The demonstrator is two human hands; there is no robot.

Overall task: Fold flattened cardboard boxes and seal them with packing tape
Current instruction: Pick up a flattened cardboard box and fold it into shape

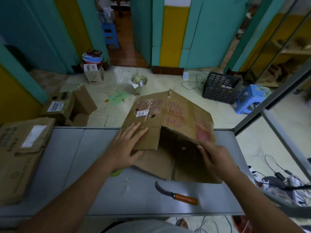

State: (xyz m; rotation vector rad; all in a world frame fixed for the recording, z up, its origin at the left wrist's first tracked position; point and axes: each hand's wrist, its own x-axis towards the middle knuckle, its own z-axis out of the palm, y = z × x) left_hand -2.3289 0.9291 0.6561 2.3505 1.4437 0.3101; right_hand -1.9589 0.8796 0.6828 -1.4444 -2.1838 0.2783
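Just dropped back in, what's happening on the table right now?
A person is shaping a cardboard box on the grey table. The left hand presses flat on its left panel, and the right hand grips the edge of the open end. The box is half raised, its flaps not yet folded shut. A knife lies nearer the person; flattened boxes sit stacked at the left.

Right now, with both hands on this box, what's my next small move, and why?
Probably push the cardboard box fully square: it's only half opened, your left hand lies flat on its left panel, your right hand grips the open end's edge.
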